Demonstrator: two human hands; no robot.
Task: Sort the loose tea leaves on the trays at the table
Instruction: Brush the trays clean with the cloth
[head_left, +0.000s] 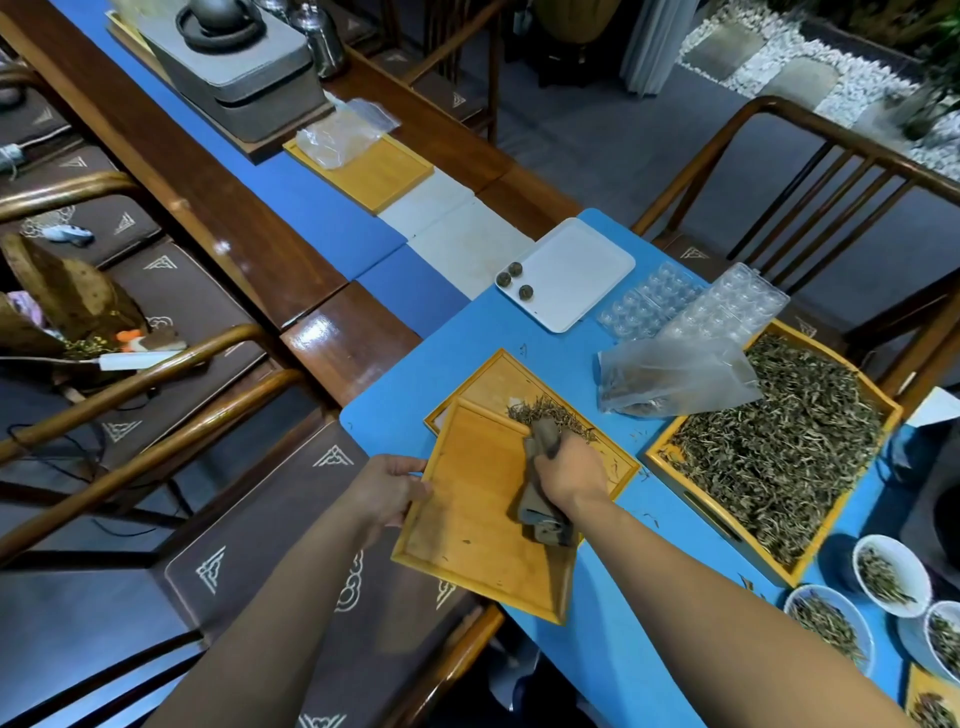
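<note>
My left hand (390, 492) grips the left edge of a bamboo tray (467, 530), which is tilted with its far end over a second bamboo tray (498, 379). My right hand (570, 470) is shut on a grey-brown cloth (540, 512) pressed on the tilted tray's surface. A small pile of loose tea leaves (550, 414) lies at the far lip of the tilted tray, just beyond the cloth. A large bamboo tray (670, 441) full of loose leaves (779, 452) stands to the right.
A clear plastic bag (675, 376) lies over the big tray's corner. Behind it are clear plastic moulds (717, 306) and a white tray (576, 265) with three tea balls (514, 280). White bowls (893, 574) of leaves stand at the right. Wooden chairs surround the blue table.
</note>
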